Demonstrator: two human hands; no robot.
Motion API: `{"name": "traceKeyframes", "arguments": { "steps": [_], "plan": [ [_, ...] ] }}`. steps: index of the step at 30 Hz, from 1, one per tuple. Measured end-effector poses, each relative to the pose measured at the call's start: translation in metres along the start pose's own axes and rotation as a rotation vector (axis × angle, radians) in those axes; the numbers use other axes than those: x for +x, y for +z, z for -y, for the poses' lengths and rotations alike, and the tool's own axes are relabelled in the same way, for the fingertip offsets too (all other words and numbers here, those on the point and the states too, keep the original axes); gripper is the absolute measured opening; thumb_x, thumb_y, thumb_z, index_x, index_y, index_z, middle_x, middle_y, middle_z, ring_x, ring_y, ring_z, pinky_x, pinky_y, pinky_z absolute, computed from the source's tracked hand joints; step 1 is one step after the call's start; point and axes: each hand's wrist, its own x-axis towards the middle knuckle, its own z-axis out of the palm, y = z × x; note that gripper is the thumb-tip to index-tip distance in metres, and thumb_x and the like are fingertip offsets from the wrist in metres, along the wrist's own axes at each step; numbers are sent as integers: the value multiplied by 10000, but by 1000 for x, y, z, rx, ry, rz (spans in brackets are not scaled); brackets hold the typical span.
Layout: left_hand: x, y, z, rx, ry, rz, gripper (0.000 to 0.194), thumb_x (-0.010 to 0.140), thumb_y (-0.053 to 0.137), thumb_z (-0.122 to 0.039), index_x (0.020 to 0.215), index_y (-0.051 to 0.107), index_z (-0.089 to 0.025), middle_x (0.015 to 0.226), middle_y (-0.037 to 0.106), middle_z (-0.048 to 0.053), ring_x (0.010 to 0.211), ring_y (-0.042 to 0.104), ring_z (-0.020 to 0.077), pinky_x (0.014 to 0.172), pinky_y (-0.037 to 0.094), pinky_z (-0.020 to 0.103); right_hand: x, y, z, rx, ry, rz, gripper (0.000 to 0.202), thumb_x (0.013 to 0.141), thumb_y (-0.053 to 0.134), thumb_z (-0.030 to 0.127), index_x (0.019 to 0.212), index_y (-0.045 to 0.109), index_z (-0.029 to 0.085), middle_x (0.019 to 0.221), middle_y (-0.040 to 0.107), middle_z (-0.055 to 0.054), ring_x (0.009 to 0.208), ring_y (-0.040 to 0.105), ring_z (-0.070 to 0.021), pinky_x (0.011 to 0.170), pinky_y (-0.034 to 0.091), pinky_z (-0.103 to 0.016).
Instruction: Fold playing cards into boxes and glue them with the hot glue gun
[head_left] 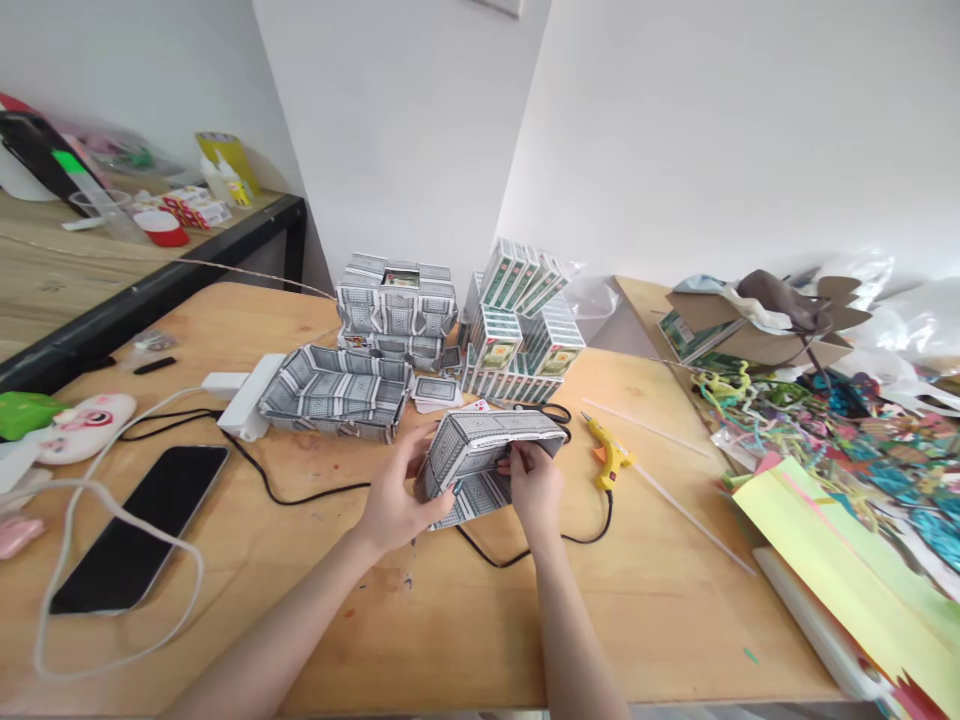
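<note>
A box made of grey-patterned playing cards (480,430) is tilted over the table, its open side toward me. My left hand (397,495) grips its left end, thumb along the lower edge and fingers behind. My right hand (534,485) reaches into the opening, fingers pinched together at the inner wall; whatever they may hold is hidden. Behind to the left sits an open card tray (337,390) of the same pattern. A small stack of playing cards (437,392) lies between them. To the right rests a yellow hot glue gun (609,452) with a black cord.
Stacked card packs (517,350) and another card-built box (397,305) stand at the back. Black-handled scissors (559,412) lie partly behind the held box. Glue sticks (694,515) are at right, near craft scraps and yellow paper (840,570). A phone (142,530), power strip (251,395) and cables occupy the left.
</note>
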Motion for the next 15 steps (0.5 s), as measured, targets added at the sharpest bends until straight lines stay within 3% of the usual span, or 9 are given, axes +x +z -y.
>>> {"name": "traceKeyframes", "arguments": {
  "steps": [4,9,12,15],
  "plan": [
    [-1,2,19,-37,-20,-55,647,674,596,-232,1280,375,-182,1144,623,121,964,636,227,782,531,326,-6,-8,10,-56,-8,-25,214,790,464,377,830,585,205,670,684,-56,594,671,-217,611,516,-333],
    [-5,2,31,-19,-14,-77,677,651,592,-234,1286,368,-175,1146,629,127,994,631,239,820,526,346,-19,-27,17,-334,-6,-135,274,803,448,372,904,644,210,569,648,-28,534,626,-213,592,453,-326],
    [-7,1,35,9,-2,-61,695,635,598,-241,1291,379,-177,1165,623,123,1014,626,248,836,521,351,-26,-31,12,-419,-26,-123,267,804,451,364,897,667,239,492,604,-10,516,594,-219,571,411,-322],
    [-8,1,39,14,12,-38,720,625,603,-246,1304,373,-171,1194,608,132,1029,623,257,857,515,362,-26,-26,4,-463,-35,-75,221,799,455,305,876,655,249,538,620,-16,520,585,-209,553,387,-307]
  ]
}}
